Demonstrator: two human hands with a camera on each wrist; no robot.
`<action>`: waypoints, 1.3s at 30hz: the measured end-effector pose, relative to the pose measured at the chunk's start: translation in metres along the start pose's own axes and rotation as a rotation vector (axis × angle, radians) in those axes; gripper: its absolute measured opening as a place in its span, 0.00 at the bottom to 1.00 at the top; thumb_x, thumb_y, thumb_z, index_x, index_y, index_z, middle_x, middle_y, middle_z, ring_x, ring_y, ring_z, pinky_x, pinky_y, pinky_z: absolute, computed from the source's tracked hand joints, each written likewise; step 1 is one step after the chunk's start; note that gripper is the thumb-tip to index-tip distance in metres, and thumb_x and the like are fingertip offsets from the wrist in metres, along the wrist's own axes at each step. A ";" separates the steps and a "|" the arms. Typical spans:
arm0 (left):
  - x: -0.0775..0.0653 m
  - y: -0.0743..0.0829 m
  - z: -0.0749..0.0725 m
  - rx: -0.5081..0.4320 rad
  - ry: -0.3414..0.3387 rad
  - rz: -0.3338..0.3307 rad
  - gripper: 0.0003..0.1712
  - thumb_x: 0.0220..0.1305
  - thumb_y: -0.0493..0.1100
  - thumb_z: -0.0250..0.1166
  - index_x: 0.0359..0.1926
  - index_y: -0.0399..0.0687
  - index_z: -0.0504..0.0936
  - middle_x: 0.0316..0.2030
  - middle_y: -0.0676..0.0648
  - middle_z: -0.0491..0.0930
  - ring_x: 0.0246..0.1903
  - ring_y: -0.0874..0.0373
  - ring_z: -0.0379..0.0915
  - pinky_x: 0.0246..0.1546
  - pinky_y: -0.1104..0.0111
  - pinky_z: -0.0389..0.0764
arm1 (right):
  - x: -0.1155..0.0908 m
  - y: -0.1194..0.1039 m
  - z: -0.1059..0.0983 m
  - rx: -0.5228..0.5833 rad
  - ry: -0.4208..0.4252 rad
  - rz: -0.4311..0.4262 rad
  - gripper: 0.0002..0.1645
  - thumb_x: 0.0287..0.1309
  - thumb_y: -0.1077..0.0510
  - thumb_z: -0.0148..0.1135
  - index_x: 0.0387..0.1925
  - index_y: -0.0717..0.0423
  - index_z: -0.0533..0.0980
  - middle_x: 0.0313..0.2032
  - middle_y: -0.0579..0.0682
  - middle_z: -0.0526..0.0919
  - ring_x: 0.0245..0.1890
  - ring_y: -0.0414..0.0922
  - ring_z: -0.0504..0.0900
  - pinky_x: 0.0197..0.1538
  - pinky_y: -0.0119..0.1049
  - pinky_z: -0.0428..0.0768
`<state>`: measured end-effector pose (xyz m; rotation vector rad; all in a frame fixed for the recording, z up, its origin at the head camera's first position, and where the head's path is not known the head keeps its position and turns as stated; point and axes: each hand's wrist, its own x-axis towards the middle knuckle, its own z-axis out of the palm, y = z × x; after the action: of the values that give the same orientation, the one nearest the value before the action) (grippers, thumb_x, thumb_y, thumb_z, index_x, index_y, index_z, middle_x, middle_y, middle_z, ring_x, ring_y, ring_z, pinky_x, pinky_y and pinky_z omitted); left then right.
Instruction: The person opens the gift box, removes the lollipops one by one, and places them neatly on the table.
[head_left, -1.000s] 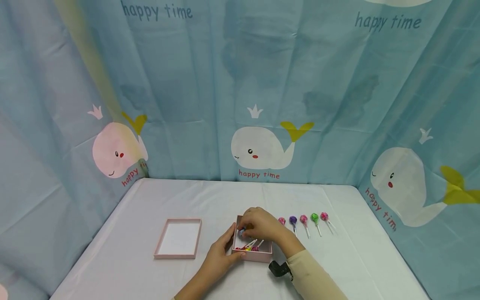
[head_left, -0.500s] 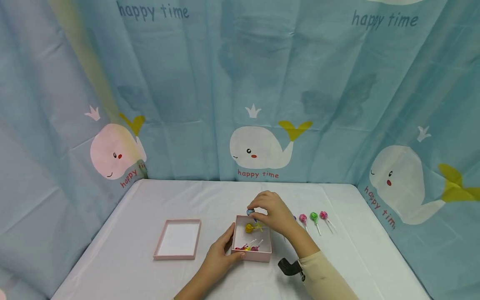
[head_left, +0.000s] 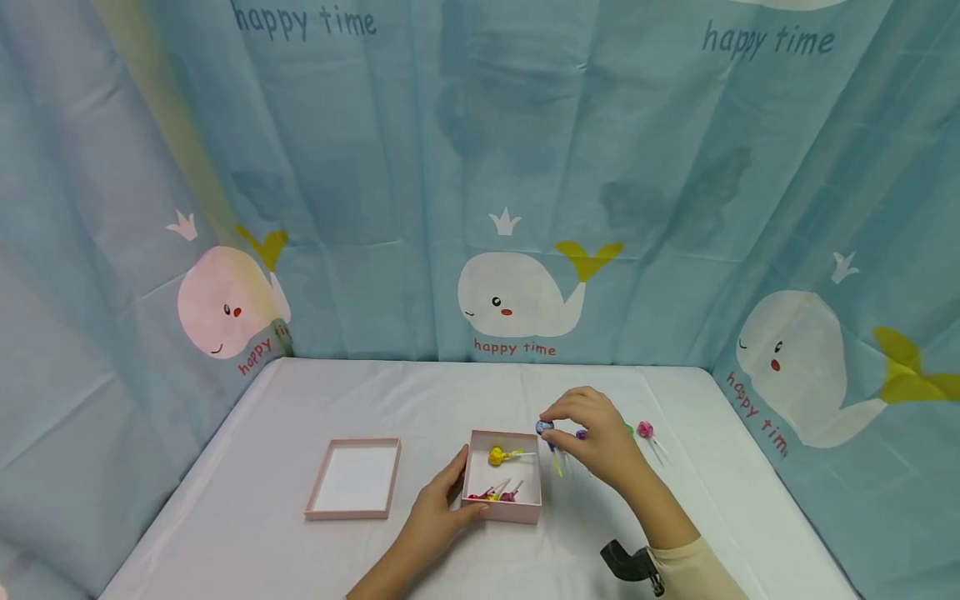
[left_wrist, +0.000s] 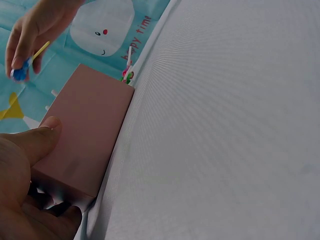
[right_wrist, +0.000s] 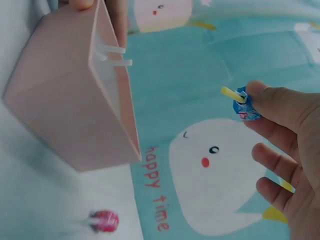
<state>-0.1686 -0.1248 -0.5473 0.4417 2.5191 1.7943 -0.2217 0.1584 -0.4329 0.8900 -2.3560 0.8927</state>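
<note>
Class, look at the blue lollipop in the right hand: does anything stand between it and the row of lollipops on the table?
Nothing visible does. The right hand pinches the blue lollipop just right of the pink box, above the row.

Blue lollipop point(head_left: 544, 427) on yellow stick; pale pink box point(head_left: 502, 510); white desk point(head_left: 375, 400); teal curtain point(head_left: 375, 167) patterned with white whales.

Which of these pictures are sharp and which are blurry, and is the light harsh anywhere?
Head view: even, soft light, sharp, edges slightly bowed. Left wrist view: the left hand looms soft-focused against the pink box. Right wrist view: dim and tilted; the blue lollipop reads clearly, the pink lollipop is smeared.
</note>
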 end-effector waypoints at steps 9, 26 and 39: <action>-0.001 -0.001 -0.004 0.012 -0.009 -0.022 0.59 0.57 0.51 0.77 0.81 0.47 0.53 0.79 0.44 0.54 0.77 0.45 0.54 0.72 0.60 0.65 | -0.043 0.010 -0.007 -0.009 0.045 0.112 0.17 0.47 0.57 0.83 0.40 0.38 0.87 0.40 0.30 0.84 0.49 0.36 0.78 0.52 0.30 0.82; 0.001 0.001 -0.002 -0.022 -0.014 0.001 0.57 0.58 0.47 0.77 0.81 0.45 0.54 0.79 0.43 0.55 0.77 0.44 0.54 0.72 0.60 0.65 | -0.096 0.033 0.023 0.123 0.038 0.328 0.16 0.47 0.55 0.83 0.38 0.37 0.86 0.41 0.29 0.85 0.49 0.34 0.79 0.54 0.25 0.81; 0.001 0.001 0.000 -0.011 -0.012 -0.002 0.56 0.58 0.46 0.77 0.81 0.44 0.54 0.79 0.42 0.55 0.77 0.43 0.54 0.73 0.58 0.65 | -0.109 0.045 0.036 0.055 -0.029 0.444 0.15 0.47 0.52 0.83 0.37 0.34 0.86 0.38 0.23 0.84 0.45 0.32 0.78 0.49 0.34 0.83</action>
<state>-0.1692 -0.1245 -0.5464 0.4486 2.4996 1.7981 -0.1855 0.2034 -0.5422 0.4003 -2.6137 1.1217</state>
